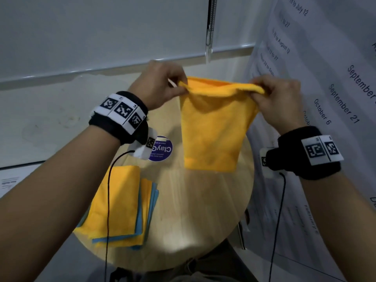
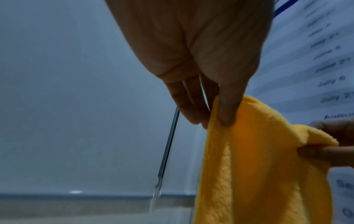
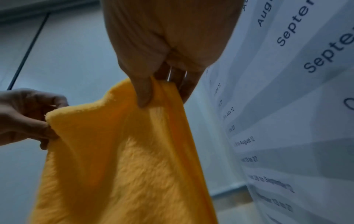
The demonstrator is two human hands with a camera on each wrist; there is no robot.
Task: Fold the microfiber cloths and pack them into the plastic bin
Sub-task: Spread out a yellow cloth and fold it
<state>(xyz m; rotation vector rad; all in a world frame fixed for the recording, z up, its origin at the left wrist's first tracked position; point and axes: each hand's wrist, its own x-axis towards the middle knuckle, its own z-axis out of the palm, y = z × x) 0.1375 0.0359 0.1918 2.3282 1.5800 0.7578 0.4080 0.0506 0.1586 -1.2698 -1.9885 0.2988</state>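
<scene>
Here, both hands hold an orange microfiber cloth point(image 1: 213, 127) up at frame centre.

The left hand point(image 1: 160, 86) and right hand point(image 1: 278, 98) each pinch a top corner, thumb against fingers; it hangs over the round wooden table point(image 1: 203, 210). Lower left lies a stack of orange and blue cloths point(image 1: 120, 204).

Bare tabletop point(image 1: 203, 210) beside stacked cloths point(image 1: 120, 204)

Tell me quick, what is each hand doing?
Left hand: pinching one top corner of the yellow cloth.
Right hand: pinching the other top corner.
</scene>
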